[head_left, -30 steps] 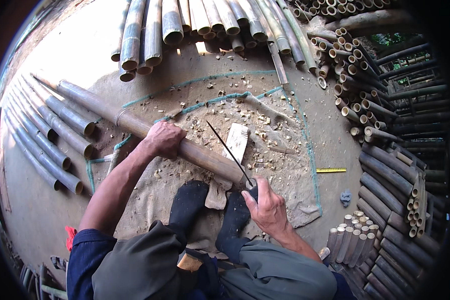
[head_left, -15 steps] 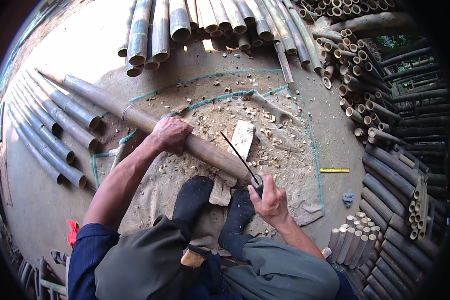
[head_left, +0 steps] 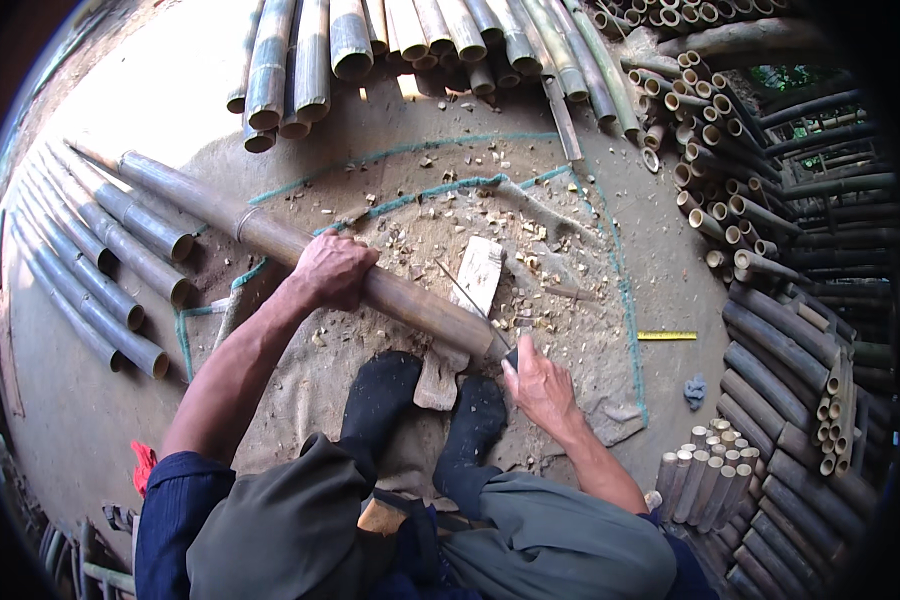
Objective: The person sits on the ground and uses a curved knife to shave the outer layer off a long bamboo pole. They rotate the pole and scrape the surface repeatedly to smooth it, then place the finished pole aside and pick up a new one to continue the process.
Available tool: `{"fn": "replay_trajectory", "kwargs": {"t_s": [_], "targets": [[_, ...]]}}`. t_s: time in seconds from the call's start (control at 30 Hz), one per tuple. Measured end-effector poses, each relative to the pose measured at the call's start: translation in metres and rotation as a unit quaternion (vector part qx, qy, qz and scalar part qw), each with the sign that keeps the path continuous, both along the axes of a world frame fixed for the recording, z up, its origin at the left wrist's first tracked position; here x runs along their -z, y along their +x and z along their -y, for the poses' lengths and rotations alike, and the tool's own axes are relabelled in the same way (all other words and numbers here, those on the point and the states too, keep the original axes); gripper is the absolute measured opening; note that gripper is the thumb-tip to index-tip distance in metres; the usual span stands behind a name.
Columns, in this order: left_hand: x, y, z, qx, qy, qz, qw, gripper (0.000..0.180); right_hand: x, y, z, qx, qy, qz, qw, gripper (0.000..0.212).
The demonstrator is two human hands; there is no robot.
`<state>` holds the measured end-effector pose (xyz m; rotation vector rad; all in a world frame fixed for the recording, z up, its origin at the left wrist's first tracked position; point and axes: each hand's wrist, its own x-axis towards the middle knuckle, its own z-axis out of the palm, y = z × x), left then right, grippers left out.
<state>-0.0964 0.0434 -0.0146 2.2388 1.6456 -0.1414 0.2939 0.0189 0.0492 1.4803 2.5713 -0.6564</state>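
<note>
A long brown bamboo pole (head_left: 420, 308) slants from the upper left down to the space above my feet. My left hand (head_left: 337, 270) is closed around it, a bit short of its near end. In my closed right hand (head_left: 545, 388) is the dark handle of a long-bladed knife (head_left: 467, 298). Its thin blade points up and left, crossing close to the pole's near end; whether it touches the bamboo I cannot tell. Beneath that end lies a worn wooden block (head_left: 435, 385), between my dark-socked feet. Just beyond the pole is a pale piece of wood (head_left: 480, 270).
Chips litter a sack-like mat (head_left: 610, 380) with teal edging. Bamboo poles (head_left: 120, 260) lie at left, and more poles (head_left: 350, 60) at the top. Cut bamboo tubes (head_left: 710, 475) stand at right by stacked lengths (head_left: 770, 400). A yellow measuring strip (head_left: 667, 336) lies nearby.
My right hand has turned, so the blade sits lower and closer to the pole's near end, its tip less raised. The left hand keeps its grip on the pole.
</note>
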Motion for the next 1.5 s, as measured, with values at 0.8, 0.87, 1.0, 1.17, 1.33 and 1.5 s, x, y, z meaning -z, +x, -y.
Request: {"fn": "replay_trajectory", "kwargs": {"t_s": [0.8,0.87,1.0,1.17,1.33,1.5], "targets": [[0.016,0.001,0.031,-0.002,0.183,0.032,0.983,0.025,-0.011,-0.008,0.005,0.016,-0.061,0.035,0.997,0.034],[0.019,-0.002,0.034,-0.007,0.200,0.030,0.979,0.025,-0.034,-0.022,0.007,0.021,-0.037,-0.018,0.999,0.033],[0.018,-0.005,0.033,-0.008,0.225,0.036,0.974,0.025,-0.055,-0.031,0.008,-0.016,0.050,-0.184,0.982,0.033],[0.019,0.006,0.035,-0.009,0.239,0.005,0.971,0.035,0.009,0.008,-0.005,0.045,-0.066,0.083,0.993,0.031],[-0.013,0.003,0.010,-0.007,0.008,-0.034,0.999,0.072,-0.050,-0.018,0.007,0.037,-0.042,-0.077,0.995,0.034],[-0.001,-0.002,0.001,0.017,-0.032,-0.029,0.999,0.053,-0.022,-0.008,0.013,-0.005,0.018,-0.110,0.994,0.031]]}}
